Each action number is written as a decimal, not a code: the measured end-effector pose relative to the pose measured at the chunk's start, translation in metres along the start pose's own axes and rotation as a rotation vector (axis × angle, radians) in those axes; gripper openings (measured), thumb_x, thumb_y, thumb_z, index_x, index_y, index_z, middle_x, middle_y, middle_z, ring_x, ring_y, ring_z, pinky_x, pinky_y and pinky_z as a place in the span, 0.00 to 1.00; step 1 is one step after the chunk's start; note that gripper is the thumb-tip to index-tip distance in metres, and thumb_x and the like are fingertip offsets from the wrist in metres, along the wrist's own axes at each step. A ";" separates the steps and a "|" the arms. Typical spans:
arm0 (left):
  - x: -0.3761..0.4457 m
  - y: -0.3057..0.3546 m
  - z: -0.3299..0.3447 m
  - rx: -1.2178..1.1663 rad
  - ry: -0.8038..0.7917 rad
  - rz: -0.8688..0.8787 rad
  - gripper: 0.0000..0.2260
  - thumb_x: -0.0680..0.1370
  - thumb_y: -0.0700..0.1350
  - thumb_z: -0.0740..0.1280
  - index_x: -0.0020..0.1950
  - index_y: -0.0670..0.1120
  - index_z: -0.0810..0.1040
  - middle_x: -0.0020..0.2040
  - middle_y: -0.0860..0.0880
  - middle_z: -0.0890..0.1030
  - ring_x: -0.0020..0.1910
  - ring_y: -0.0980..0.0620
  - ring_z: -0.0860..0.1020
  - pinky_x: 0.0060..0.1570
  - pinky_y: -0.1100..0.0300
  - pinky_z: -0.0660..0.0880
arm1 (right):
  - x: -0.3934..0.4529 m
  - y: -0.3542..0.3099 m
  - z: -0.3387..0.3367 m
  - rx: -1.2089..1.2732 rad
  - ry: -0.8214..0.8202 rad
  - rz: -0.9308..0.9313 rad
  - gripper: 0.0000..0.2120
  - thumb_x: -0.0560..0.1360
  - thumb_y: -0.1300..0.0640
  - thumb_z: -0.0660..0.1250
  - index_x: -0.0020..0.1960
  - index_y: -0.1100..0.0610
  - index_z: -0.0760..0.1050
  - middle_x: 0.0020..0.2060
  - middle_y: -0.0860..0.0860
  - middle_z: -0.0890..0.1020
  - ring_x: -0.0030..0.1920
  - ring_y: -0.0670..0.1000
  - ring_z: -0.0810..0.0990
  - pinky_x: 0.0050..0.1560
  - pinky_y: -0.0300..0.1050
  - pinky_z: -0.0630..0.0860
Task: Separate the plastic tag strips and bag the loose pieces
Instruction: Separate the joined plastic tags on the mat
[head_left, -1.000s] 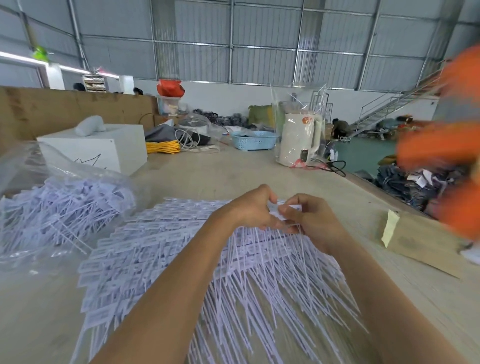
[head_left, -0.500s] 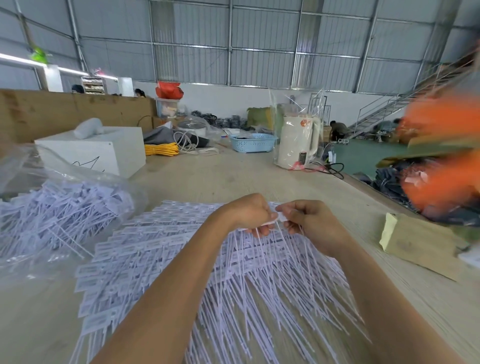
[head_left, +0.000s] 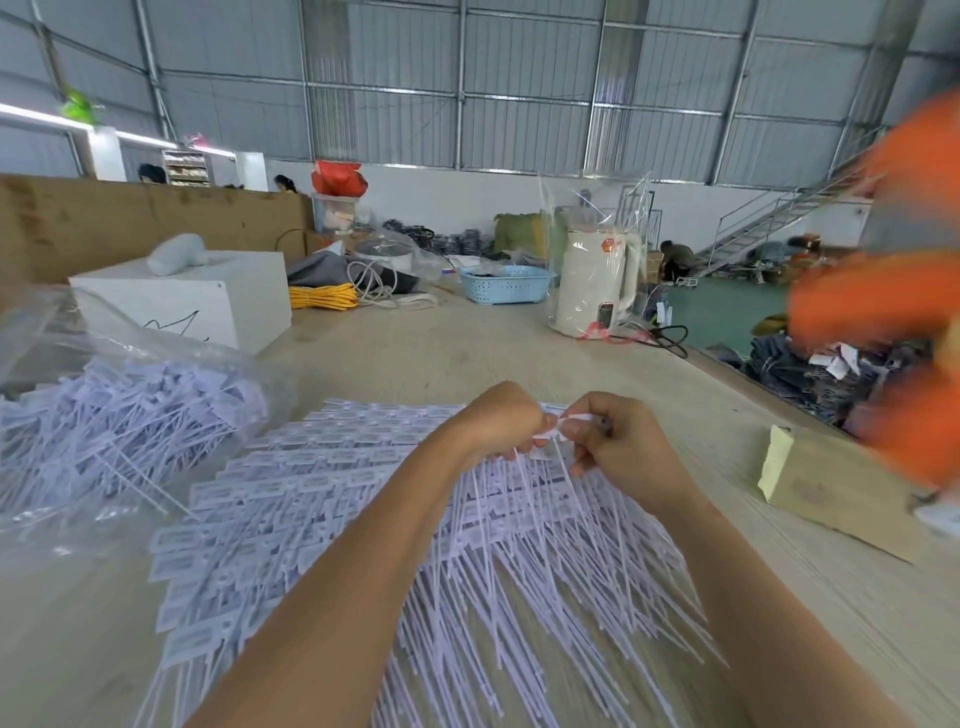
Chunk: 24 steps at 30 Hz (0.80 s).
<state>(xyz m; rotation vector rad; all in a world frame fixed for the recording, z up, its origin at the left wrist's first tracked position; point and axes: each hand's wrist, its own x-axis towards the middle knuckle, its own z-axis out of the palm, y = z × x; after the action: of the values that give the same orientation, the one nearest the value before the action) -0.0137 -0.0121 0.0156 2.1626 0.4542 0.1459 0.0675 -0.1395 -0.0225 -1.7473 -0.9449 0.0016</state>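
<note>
pinching a white tag strip (head_left: 558, 434) between curled fingers, the left hand (head_left: 498, 418) and right hand (head_left: 615, 441) meet above the spread pile of tag strips (head_left: 322, 499) on the table (head_left: 447, 353); a clear bag (head_left: 119, 410) of loose pieces lies left.

Both bare forearms reach forward, hands meeting at centre.
The left hand (head_left: 498, 421) is curled knuckles-up, fingertips pinching; the right hand (head_left: 615, 441) faces it, thumb and fingers closed in a matching pinch, almost touching.
</note>
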 end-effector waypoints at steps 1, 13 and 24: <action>0.000 0.000 0.000 -0.038 0.000 -0.018 0.08 0.78 0.43 0.63 0.40 0.41 0.74 0.30 0.45 0.69 0.27 0.51 0.63 0.28 0.62 0.58 | 0.000 0.001 0.001 -0.024 0.028 -0.047 0.09 0.75 0.71 0.63 0.38 0.63 0.76 0.23 0.50 0.74 0.22 0.45 0.75 0.27 0.41 0.77; -0.001 -0.003 -0.001 -0.042 -0.039 -0.075 0.17 0.75 0.43 0.67 0.28 0.44 0.67 0.26 0.47 0.66 0.22 0.52 0.61 0.25 0.65 0.57 | 0.008 0.009 -0.001 -0.533 0.132 -0.422 0.06 0.69 0.77 0.64 0.38 0.69 0.76 0.36 0.60 0.78 0.35 0.57 0.77 0.36 0.46 0.73; -0.003 0.001 0.000 0.101 -0.036 0.097 0.10 0.79 0.45 0.62 0.42 0.42 0.78 0.32 0.49 0.76 0.27 0.55 0.71 0.27 0.67 0.69 | 0.004 -0.001 -0.011 0.111 0.100 0.152 0.09 0.77 0.64 0.64 0.39 0.60 0.76 0.25 0.54 0.74 0.24 0.49 0.71 0.22 0.38 0.68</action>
<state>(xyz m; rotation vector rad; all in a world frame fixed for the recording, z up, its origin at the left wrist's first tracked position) -0.0159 -0.0136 0.0169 2.2838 0.3431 0.1399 0.0744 -0.1463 -0.0152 -1.6965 -0.7245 0.0637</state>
